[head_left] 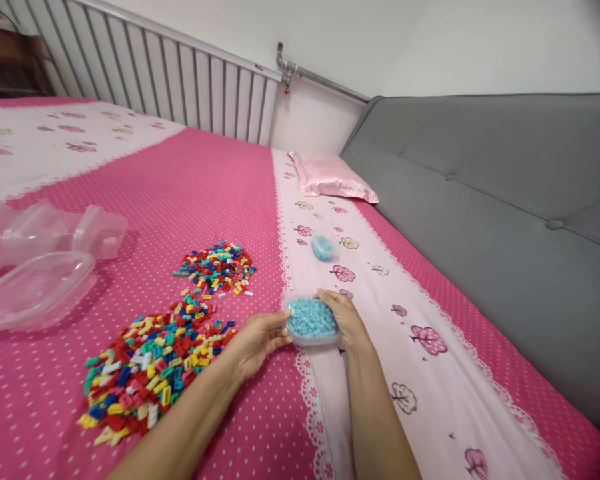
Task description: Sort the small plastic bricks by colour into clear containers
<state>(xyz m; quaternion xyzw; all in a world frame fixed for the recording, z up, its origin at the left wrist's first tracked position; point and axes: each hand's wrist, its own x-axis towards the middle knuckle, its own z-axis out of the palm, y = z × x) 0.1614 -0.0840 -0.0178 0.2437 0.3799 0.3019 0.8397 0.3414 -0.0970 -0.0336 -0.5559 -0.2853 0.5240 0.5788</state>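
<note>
Between my two hands is a clear plastic container (312, 321) filled with small light-blue pieces. My left hand (261, 341) grips its left side, thumb near the rim and fingers along the side. Wrapped round the right side is my right hand (344, 317), its thumb at the far rim. Whether a lid covers the container, I cannot tell. Beyond it a smaller-looking clear container (324, 247) with light-blue pieces rests on the white printed strip of the bedsheet. Left of my hands lies a large pile of mixed-colour small plastic pieces (150, 367), with a smaller pile (217, 265) behind it.
Several clear empty containers (45, 230) lie on their sides at the left, with another clear container or lid (37, 290) in front. A pink pillow (333, 177) lies by the grey padded headboard (490, 173). A white radiator (180, 73) and a pipe (325, 79) line the wall.
</note>
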